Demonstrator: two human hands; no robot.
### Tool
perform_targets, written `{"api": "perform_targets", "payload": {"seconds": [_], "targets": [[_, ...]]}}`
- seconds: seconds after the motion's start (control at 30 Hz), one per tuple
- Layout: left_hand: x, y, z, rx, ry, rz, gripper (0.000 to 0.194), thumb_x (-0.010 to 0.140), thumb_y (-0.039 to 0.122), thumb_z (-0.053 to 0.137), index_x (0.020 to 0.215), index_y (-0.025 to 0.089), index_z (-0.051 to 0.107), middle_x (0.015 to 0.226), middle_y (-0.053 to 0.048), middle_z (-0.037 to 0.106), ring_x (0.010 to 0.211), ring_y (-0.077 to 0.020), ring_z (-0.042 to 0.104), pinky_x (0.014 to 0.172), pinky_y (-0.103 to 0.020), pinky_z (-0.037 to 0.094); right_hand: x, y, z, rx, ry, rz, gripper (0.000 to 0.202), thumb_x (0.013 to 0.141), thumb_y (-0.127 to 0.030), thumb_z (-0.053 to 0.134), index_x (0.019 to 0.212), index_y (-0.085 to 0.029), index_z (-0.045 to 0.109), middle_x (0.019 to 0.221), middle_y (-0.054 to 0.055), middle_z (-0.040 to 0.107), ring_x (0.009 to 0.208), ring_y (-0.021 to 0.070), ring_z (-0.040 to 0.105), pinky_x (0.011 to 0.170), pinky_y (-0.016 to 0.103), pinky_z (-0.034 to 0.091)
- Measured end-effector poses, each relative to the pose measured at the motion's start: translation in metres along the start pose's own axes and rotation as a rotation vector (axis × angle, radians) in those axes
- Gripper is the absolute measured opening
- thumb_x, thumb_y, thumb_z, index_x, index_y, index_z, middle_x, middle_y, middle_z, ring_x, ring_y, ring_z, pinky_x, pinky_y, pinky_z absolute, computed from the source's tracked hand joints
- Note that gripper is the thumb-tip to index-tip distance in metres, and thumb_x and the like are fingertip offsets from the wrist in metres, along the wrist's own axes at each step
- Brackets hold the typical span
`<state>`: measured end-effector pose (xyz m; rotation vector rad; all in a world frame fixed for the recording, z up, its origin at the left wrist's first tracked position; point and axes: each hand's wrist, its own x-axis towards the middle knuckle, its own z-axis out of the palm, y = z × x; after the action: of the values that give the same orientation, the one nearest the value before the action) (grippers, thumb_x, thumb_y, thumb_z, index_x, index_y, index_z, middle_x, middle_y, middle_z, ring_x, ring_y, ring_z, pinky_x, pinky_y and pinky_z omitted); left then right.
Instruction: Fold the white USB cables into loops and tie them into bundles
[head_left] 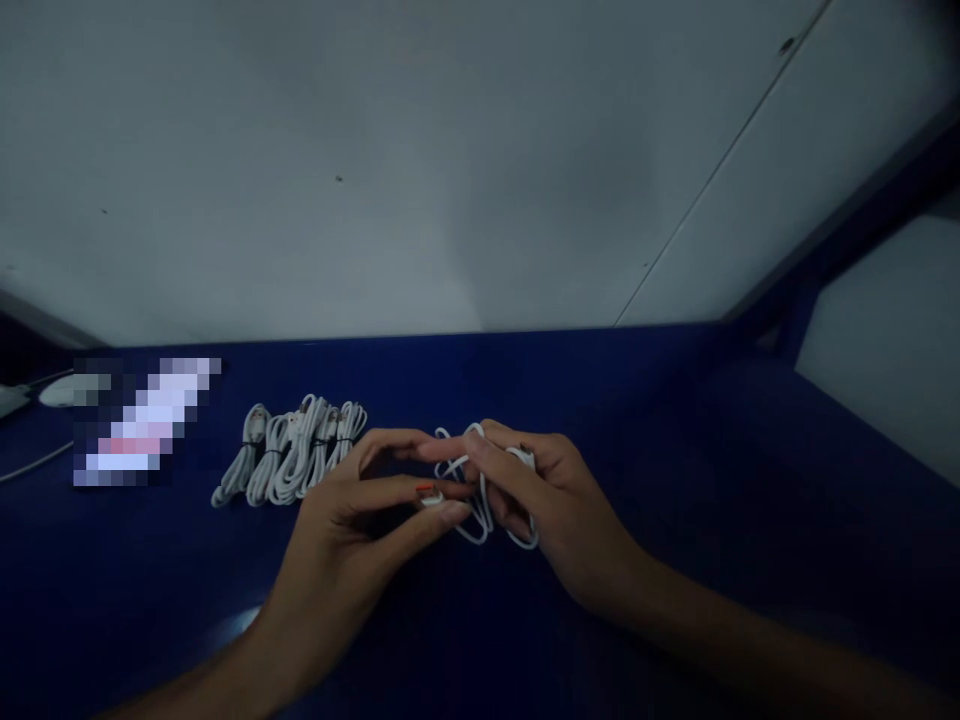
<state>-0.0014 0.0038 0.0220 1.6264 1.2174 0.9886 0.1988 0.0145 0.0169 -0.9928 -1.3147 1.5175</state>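
Note:
A loosely looped white cable (480, 530) is between my two hands, over the blue table. My left hand (360, 520) pinches one end of it, where a plug with an orange-red tip (429, 493) shows between thumb and fingers. Fingers of my right hand (555, 500) are wrapped round the loops, and another connector end (525, 456) sticks up beside them. Just left of my left hand lie several bundled white cables (289, 455), some with dark ties round the middle.
A blurred-out, bright flat object (150, 425) lies on the blue table (525, 370) at the left. Beyond it are a white rounded device (64, 389) and a cable (37, 463). A pale wall (375, 200) rises behind the table.

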Motion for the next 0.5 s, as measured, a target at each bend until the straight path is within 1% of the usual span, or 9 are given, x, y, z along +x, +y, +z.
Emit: {"api": "perform_targets", "payload": {"seconds": [0.07, 0.13, 0.2, 0.27, 0.37, 0.43, 0.5], "targets": [[0.0001, -0.0012, -0.0001, 0.002, -0.036, 0.008, 0.010, 0.095, 0.042, 0.086, 0.103, 0.044, 0.091, 0.128, -0.003, 0.074, 0.123, -0.0298, 0.066, 0.108, -0.044, 0.054, -0.0008, 0.0000, -0.0001, -0.013, -0.031, -0.013, 0.034, 0.112, -0.050, 0.061, 0.118, -0.032, 0.088, 0.070, -0.004, 0.050, 0.059, 0.0108, 0.041, 0.066, 0.031, 0.041], [0.0001, -0.0015, -0.0003, 0.029, -0.060, 0.036, 0.012, 0.096, 0.037, 0.085, 0.104, 0.045, 0.091, 0.127, -0.002, 0.074, 0.119, -0.0286, 0.067, 0.105, -0.042, 0.054, -0.0017, -0.0010, 0.0000, -0.018, -0.065, -0.037, 0.032, 0.111, -0.051, 0.062, 0.118, -0.034, 0.088, 0.081, -0.002, 0.056, 0.064, 0.0110, 0.044, 0.072, 0.031, 0.045], [-0.0005, -0.0009, -0.0004, 0.078, -0.080, 0.075, 0.016, 0.097, 0.032, 0.084, 0.102, 0.045, 0.091, 0.128, -0.001, 0.073, 0.117, -0.0278, 0.067, 0.103, -0.041, 0.053, -0.0029, -0.0026, 0.0003, -0.035, -0.098, -0.072, 0.029, 0.110, -0.049, 0.064, 0.120, -0.036, 0.088, 0.093, 0.000, 0.060, 0.072, 0.0120, 0.051, 0.076, 0.031, 0.047], [-0.0018, -0.0002, -0.0002, 0.100, -0.135, 0.087, 0.019, 0.099, 0.029, 0.081, 0.103, 0.044, 0.091, 0.127, -0.002, 0.072, 0.114, -0.0273, 0.067, 0.098, -0.040, 0.054, -0.0047, -0.0044, 0.0006, -0.064, -0.126, -0.098, 0.027, 0.111, -0.046, 0.064, 0.122, -0.038, 0.087, 0.100, 0.002, 0.062, 0.083, 0.0143, 0.058, 0.077, 0.031, 0.048], [-0.0042, -0.0011, 0.0007, 0.092, -0.197, 0.057, 0.022, 0.103, 0.028, 0.076, 0.109, 0.043, 0.090, 0.127, -0.003, 0.070, 0.112, -0.0270, 0.067, 0.094, -0.040, 0.054, -0.0076, -0.0063, 0.0005, -0.106, -0.150, -0.126, 0.023, 0.109, -0.042, 0.068, 0.123, -0.038, 0.086, 0.103, 0.002, 0.065, 0.088, 0.0157, 0.060, 0.079, 0.032, 0.050], [-0.0051, -0.0030, 0.0012, 0.087, -0.183, 0.042, 0.023, 0.103, 0.029, 0.076, 0.113, 0.045, 0.088, 0.133, -0.002, 0.067, 0.114, -0.0268, 0.066, 0.096, -0.040, 0.052, -0.0088, -0.0067, -0.0004, -0.132, -0.167, -0.151, 0.022, 0.109, -0.040, 0.069, 0.123, -0.039, 0.086, 0.103, 0.002, 0.065, 0.085, 0.0146, 0.059, 0.078, 0.032, 0.050], [-0.0049, -0.0045, 0.0014, 0.059, -0.159, 0.030, 0.022, 0.102, 0.030, 0.077, 0.111, 0.047, 0.088, 0.135, 0.000, 0.065, 0.117, -0.0268, 0.066, 0.097, -0.040, 0.051, -0.0092, -0.0067, -0.0018, -0.143, -0.181, -0.175, 0.022, 0.109, -0.038, 0.069, 0.123, -0.040, 0.086, 0.103, 0.001, 0.063, 0.084, 0.0141, 0.058, 0.075, 0.031, 0.050]]}}
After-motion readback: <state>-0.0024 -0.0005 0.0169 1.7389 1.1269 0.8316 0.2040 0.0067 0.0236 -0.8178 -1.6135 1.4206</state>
